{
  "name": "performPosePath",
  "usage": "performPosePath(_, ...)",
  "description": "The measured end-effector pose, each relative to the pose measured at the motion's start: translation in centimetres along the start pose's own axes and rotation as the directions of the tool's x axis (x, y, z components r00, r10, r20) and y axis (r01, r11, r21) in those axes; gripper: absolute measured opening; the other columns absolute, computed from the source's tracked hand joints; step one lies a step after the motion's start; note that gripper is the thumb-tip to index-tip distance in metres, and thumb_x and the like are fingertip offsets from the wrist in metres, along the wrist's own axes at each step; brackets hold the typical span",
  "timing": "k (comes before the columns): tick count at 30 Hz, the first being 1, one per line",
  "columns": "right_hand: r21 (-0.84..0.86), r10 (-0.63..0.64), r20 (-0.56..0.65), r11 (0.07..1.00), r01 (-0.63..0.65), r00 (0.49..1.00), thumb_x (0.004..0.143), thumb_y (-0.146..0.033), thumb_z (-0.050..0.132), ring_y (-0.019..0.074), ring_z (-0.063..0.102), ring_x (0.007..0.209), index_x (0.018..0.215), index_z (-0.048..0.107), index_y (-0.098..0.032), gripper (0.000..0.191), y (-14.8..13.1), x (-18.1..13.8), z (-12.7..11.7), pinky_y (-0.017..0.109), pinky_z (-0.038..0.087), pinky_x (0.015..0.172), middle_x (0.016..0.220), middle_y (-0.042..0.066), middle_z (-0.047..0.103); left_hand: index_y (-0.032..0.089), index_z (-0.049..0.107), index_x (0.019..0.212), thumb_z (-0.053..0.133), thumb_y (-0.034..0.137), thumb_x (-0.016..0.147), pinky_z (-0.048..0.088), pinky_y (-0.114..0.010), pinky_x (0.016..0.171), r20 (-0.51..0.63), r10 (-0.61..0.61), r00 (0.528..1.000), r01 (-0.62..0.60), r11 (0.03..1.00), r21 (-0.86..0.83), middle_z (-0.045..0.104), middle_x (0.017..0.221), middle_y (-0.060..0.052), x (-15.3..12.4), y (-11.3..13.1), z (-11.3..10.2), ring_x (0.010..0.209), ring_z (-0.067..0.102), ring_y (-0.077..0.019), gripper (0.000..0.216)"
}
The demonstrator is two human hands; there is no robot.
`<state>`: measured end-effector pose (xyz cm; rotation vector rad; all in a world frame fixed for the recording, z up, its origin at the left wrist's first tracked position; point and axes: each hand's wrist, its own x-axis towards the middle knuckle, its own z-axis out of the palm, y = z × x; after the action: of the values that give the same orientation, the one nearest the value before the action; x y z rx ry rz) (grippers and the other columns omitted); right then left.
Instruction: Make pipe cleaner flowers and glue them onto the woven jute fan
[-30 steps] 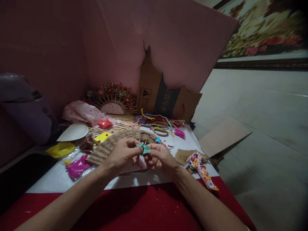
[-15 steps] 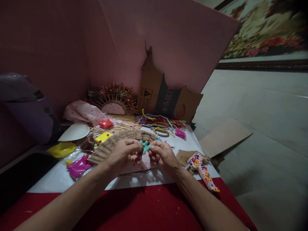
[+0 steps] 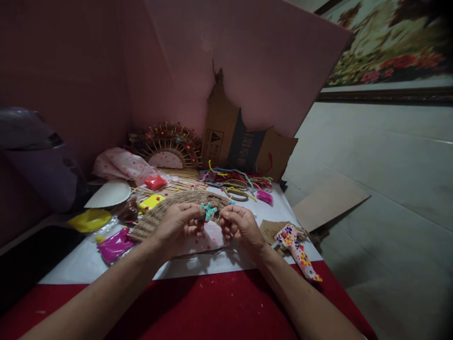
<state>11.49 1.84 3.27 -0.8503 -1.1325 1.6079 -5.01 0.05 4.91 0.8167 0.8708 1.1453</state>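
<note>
My left hand (image 3: pixel 178 224) pinches a small teal clay flower (image 3: pixel 207 210) between thumb and fingers, just above a half-round woven fan frame (image 3: pixel 159 215) on the white sheet (image 3: pixel 85 264). A little to the right, my right hand (image 3: pixel 239 225) has its fingers curled together close to the flower; what they hold, if anything, is too small to see. Both hands hover over the fan's pale dotted centre (image 3: pixel 212 238).
Bags of magenta clay (image 3: pixel 113 245), yellow clay (image 3: pixel 88 219) and red clay (image 3: pixel 155 182) lie at the left. A finished fan (image 3: pixel 166 144) leans on the pink board. Pipe cleaners (image 3: pixel 240 182), a flowered glue gun (image 3: pixel 299 252) and cardboard (image 3: pixel 240 141) sit to the right.
Both hands have risen slightly and moved apart. The teal flower, earlier held between both hands, now stays with the left hand's fingertips.
</note>
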Motion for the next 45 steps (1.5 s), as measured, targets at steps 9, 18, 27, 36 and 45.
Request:
performPosePath(9, -0.195, -0.097, 0.052, 0.975, 0.105, 0.994, 0.07, -0.032, 0.062, 0.0045, 0.04, 0.037, 0.066, 0.058, -0.014, 0.019, 0.5, -0.1, -0.2, 0.017, 0.03, 0.034, 0.053, -0.003, 0.056, 0.012, 0.058, 0.063, 0.07, 0.017, 0.062, 0.042, -0.016, 0.04, -0.032, 0.009, 0.999, -0.009, 1.0, -0.014, 0.056, 0.053, 0.002, 0.1, 0.1, -0.2, 0.043, 0.049, -0.0059, 0.012)
performPosePath(18, -0.292, -0.154, 0.042, 0.943, 0.159, 0.987, 0.073, -0.041, 0.064, 0.005, 0.042, 0.041, 0.072, 0.053, -0.016, 0.027, 0.4, -0.5, 0.6, 0.017, 0.032, 0.038, 0.053, -0.005, 0.05, 0.011, 0.06, 0.062, 0.076, 0.023, 0.059, 0.04, -0.018, 0.04, 0.065, 0.021, 0.998, -0.025, 0.998, 0.056, 0.057, 0.051, 0.001, -0.2, -0.7, 0.6, 0.041, 0.051, -0.0077, 0.02)
performPosePath(27, -0.249, -0.179, -0.044, 0.955, 0.163, 0.983, 0.073, -0.037, 0.063, 0.0054, 0.038, 0.036, 0.069, 0.051, -0.017, 0.024, 0.4, -0.5, 0.5, 0.018, 0.029, 0.034, 0.049, -0.007, 0.048, 0.012, 0.06, 0.073, 0.071, 0.034, 0.067, 0.044, -0.02, 0.039, 0.071, -0.002, 0.998, 0.001, 1.0, 0.006, 0.062, 0.066, -0.003, -0.2, -0.7, 0.3, 0.049, 0.058, -0.0112, 0.026)
performPosePath(36, -0.239, -0.176, -0.025, 0.957, 0.165, 0.984, 0.073, -0.037, 0.063, 0.0049, 0.039, 0.035, 0.067, 0.052, -0.016, 0.025, 0.3, -0.5, 0.5, 0.018, 0.03, 0.032, 0.05, -0.006, 0.05, 0.012, 0.059, 0.062, 0.072, 0.026, 0.062, 0.042, -0.021, 0.041, 0.043, -0.01, 0.999, 0.003, 0.987, 0.16, 0.061, 0.056, -0.002, 0.0, -0.9, 0.4, 0.04, 0.051, -0.0082, 0.02)
performPosePath(45, -0.224, -0.166, -0.017, 0.962, 0.158, 0.986, 0.072, -0.037, 0.063, 0.0049, 0.038, 0.036, 0.065, 0.052, -0.016, 0.025, 0.3, -0.7, 0.7, 0.018, 0.03, 0.033, 0.05, -0.005, 0.049, 0.012, 0.059, 0.059, 0.069, 0.024, 0.063, 0.038, -0.02, 0.041, 0.039, 0.015, 0.999, -0.022, 0.984, 0.179, 0.061, 0.054, -0.001, -0.3, -0.4, 0.9, 0.04, 0.049, -0.0073, 0.016)
